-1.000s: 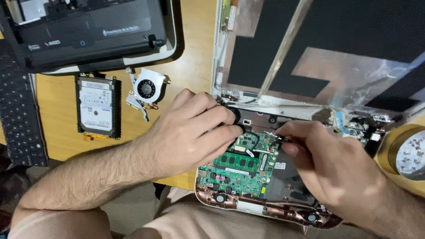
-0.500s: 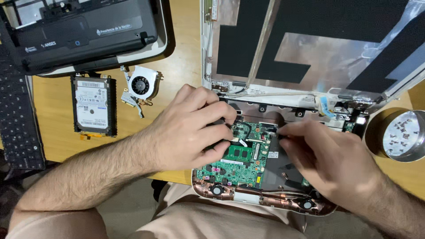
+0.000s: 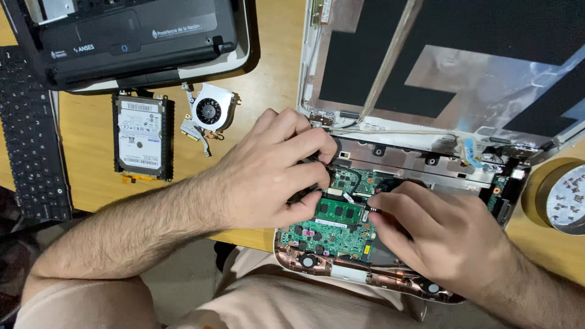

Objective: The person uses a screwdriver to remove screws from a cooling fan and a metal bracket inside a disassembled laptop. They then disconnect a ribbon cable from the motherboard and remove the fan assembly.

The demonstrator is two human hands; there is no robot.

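Observation:
An opened laptop base [image 3: 426, 163] lies at the table's front edge, its green circuit board [image 3: 332, 234] bare. My left hand [image 3: 271, 170] rests on the board's left part, fingers curled over a black piece near the top edge. My right hand [image 3: 445, 237] pinches at the right end of the green memory module [image 3: 341, 211]. Whether either hand holds anything is hidden by the fingers. The laptop's lid [image 3: 439, 67], stripped of its screen, lies open behind the base.
A hard drive [image 3: 140, 135] and a small cooling fan [image 3: 210, 113] lie on the wooden table [image 3: 268, 85] to the left. A black laptop cover [image 3: 128, 36] sits at the back left, a loose keyboard [image 3: 30, 134] at the far left. A round tin [image 3: 563, 195] holds screws at the right.
The view has shifted a little. Both hands stay on the circuit board; my right hand's fingers have crept left to the memory module's end.

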